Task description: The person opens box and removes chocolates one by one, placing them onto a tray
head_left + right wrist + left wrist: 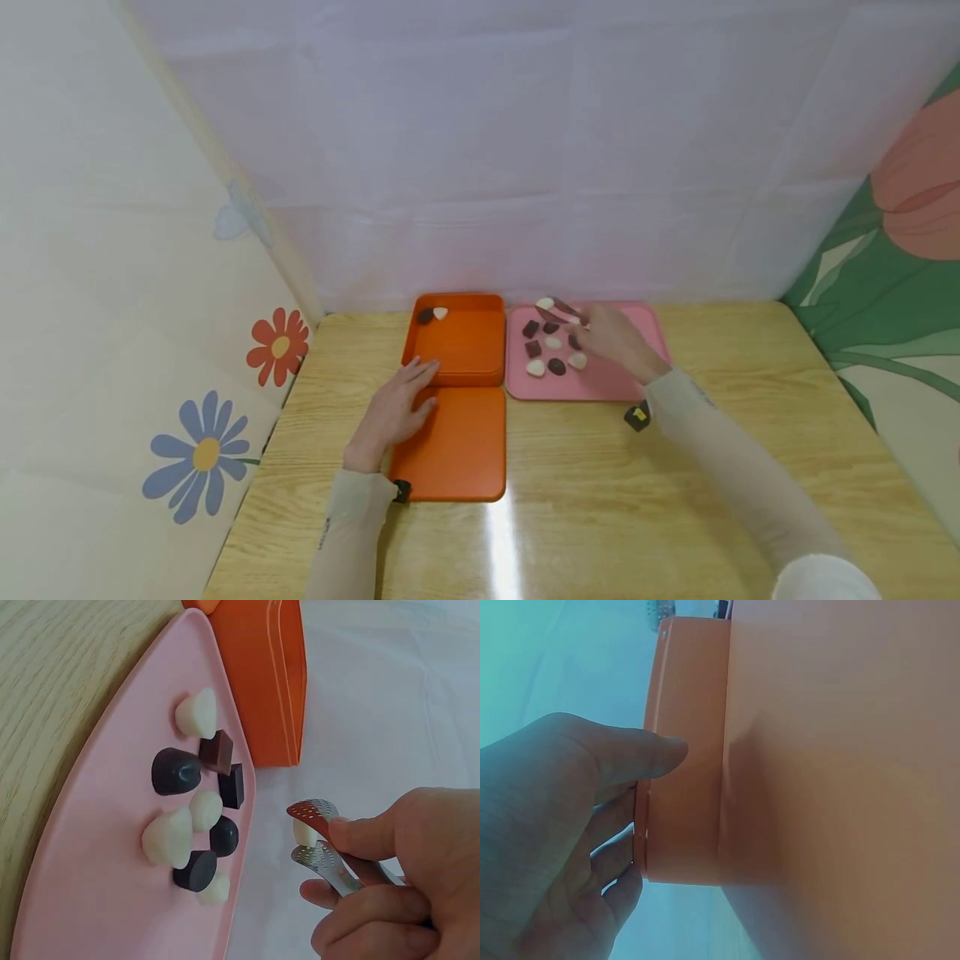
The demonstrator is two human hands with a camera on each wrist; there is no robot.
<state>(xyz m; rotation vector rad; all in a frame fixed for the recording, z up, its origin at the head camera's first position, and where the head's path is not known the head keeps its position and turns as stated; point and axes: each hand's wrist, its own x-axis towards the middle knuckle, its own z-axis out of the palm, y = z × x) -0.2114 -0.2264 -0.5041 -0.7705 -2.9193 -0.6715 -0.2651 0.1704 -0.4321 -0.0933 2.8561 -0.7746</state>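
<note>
On the pink tray [622,385], loose candies [556,366] beside the right hand [618,340] gripping tongs [330,859]; left hand [393,410] flat.

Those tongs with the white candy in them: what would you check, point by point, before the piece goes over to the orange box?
1. Grip on the piece: the tongs clamp a white candy between their tips. Ok.
2. Hold on the tongs: the right hand has fingers curled round them. Ok.
3. Box steadied: the left hand rests at the orange box; its thumb presses the wall. Ok.
4. Room in the box: only a dark candy and a white piece lie in its far corner. Ok.
5. Lid out of the way: the orange lid lies flat, nearer the person. Ok.
6. How firmly the candy sits: cannot tell.
</note>
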